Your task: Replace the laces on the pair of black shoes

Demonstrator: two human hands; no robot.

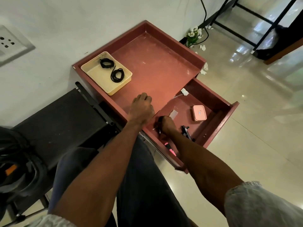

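Head view, one entry, places reckoned from the cream tray (106, 72).

Worktop (157, 66): red-brown, rimmed, set against the wall. The cream tray sits at its far left corner.

Laces (117, 74): two black coils lying in the tray, one (106, 62) toward the wall, the other nearer you. No shoes are in sight.

Your left hand (142, 106): on the worktop just on the near side of the tray, fingers curled under. Whether it holds anything, you cannot tell.

Your right hand (167, 124): lower and further right, down inside the open drawer (218, 122), gripping a dark object (159, 119) too hidden to name.

Drawer contents, all well right of the tray: pink box (199, 112), black clip-like tool (186, 131), pink marker (171, 149).

Relation to note: the laces lie ahead and to the left of both hands. Your left hand is plainly the nearer, with the tray's near corner close beyond its knuckles. The tray's long side runs diagonally, from the wall toward you. Judged so, the left hand would reach the coils first; the right is occupied in the drawer.
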